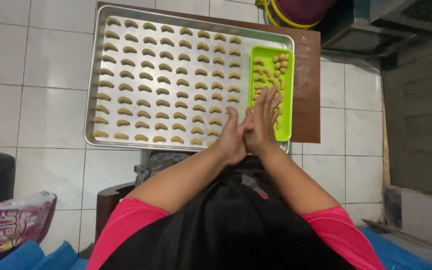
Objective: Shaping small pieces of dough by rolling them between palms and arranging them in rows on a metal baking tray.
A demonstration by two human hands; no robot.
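My left hand [233, 136] and my right hand [264, 122] are pressed palm to palm, fingers stretched out, over the near right corner of a metal baking tray [91, 105]. Whatever lies between the palms is hidden. The tray carries several rows of pale crescent-shaped dough pieces [162, 91]. To the right of the tray lies a lime green rectangular tray [286, 130] with several small dough pieces [278, 62], some rolled, some curved. My fingertips reach over the green tray's near half.
Both trays rest on a low brown wooden board [308, 100] over a white tiled floor [46, 120]. A printed plastic bag [11, 225] lies at the lower left on blue fabric. A dark bowl with a yellow rim [296, 12] stands at the top.
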